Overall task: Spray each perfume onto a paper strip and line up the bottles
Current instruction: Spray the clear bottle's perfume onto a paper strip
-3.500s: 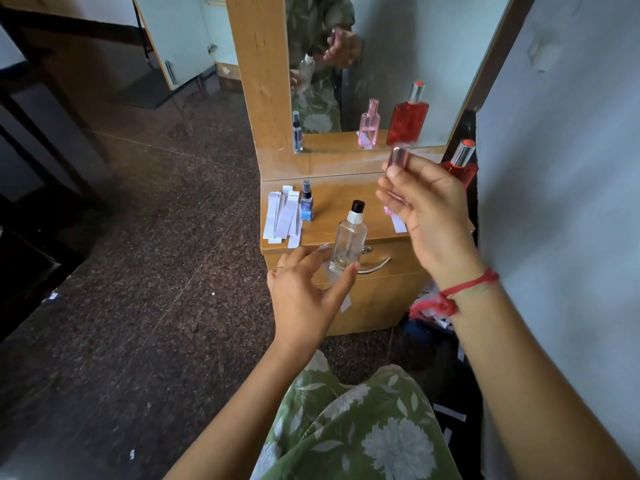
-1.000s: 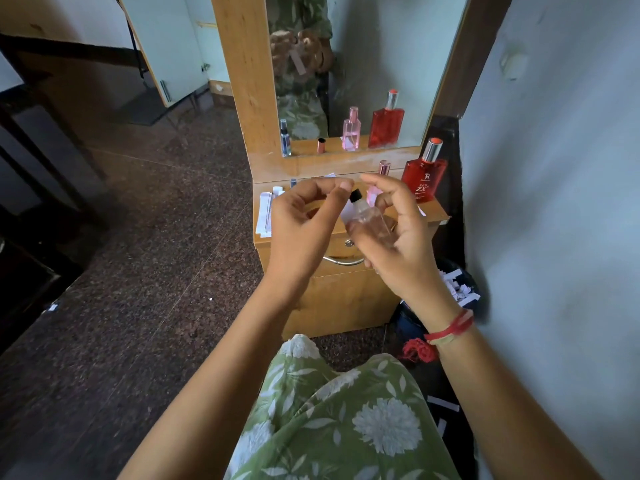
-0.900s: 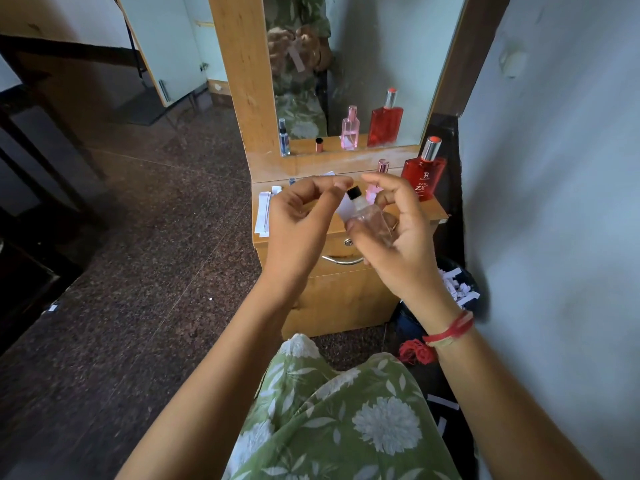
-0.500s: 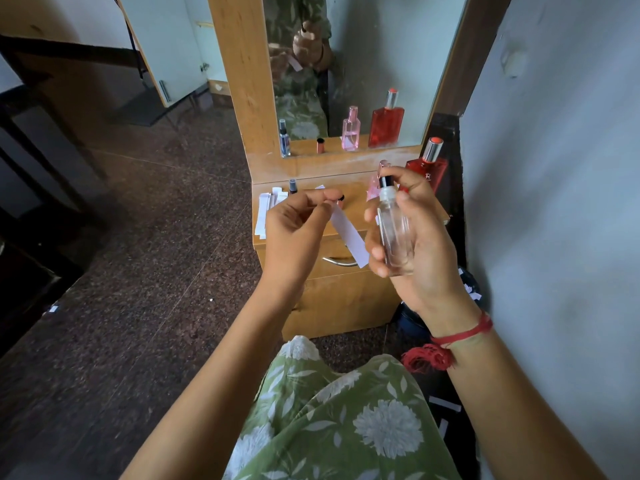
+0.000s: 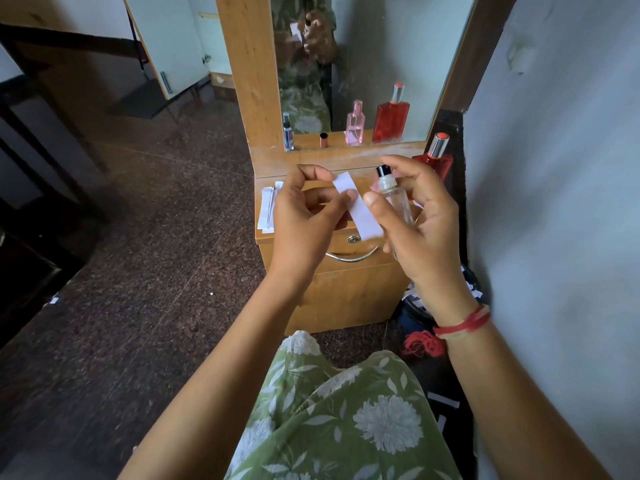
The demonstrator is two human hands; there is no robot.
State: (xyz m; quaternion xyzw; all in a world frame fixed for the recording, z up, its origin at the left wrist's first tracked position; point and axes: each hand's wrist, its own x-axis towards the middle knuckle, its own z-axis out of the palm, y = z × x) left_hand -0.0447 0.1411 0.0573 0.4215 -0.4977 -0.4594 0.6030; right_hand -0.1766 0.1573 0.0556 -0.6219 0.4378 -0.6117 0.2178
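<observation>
— At mid-frame, above the wooden table (image 5: 346, 289), what sits in each hand?
— The left hand (image 5: 304, 216) pinches a flat white paper strip (image 5: 356, 206) in a narrow thumb-and-finger grip. The strip's long axis slants from upper left to lower right. The right hand (image 5: 422, 220) has its grip curled round a clear glass bottle (image 5: 394, 199), black spray head up, near upright, just right of the strip.
— And behind?
— A glossy red bottle (image 5: 434, 157) with a silver neck, mostly hidden by that hand. Spare strips (image 5: 267, 209) lie at the table's left edge.
</observation>
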